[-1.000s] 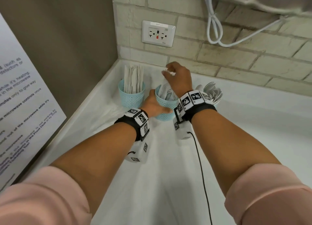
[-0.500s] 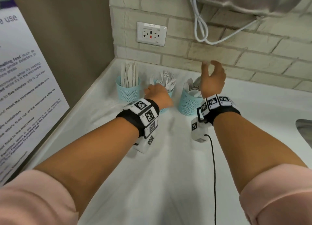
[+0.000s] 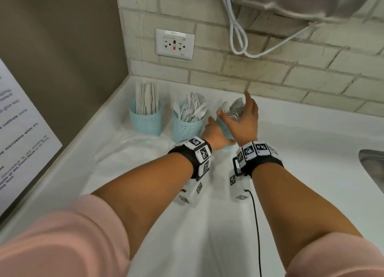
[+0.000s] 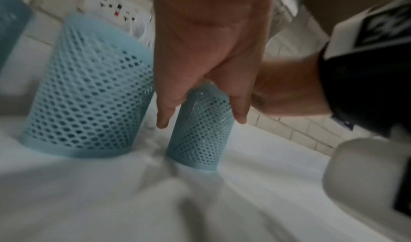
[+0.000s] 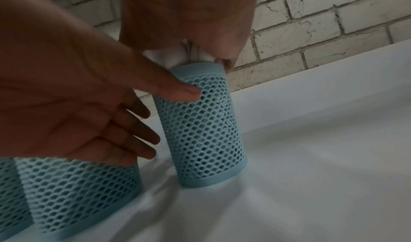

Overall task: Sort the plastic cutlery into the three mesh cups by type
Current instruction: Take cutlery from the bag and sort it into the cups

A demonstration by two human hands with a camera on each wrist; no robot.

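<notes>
Three blue mesh cups stand in a row by the brick wall: the knife cup [image 3: 145, 120], the fork cup [image 3: 187, 129] and the spoon cup [image 3: 222, 128]. My left hand [image 3: 216, 135] holds the spoon cup [image 5: 200, 131], thumb [image 5: 184, 92] on its front mesh and fingers round its left side. In the left wrist view its fingers [image 4: 163, 119] straddle the cup [image 4: 200, 131]. My right hand [image 3: 243, 120] lies over the spoon heads [image 3: 234, 110], index finger straight and pointing up. I see nothing held in it.
A wall outlet [image 3: 174, 43] and a looped white cable [image 3: 239, 37] hang above the cups. A poster [image 3: 20, 131] covers the left wall. A steel sink edge [image 3: 372, 166] shows at the right. Crumpled clear plastic [image 3: 135, 152] lies in front of the knife cup.
My right hand left the fork cup, swung right and came down on the spoons. My left hand shifted from the fork cup to the spoon cup.
</notes>
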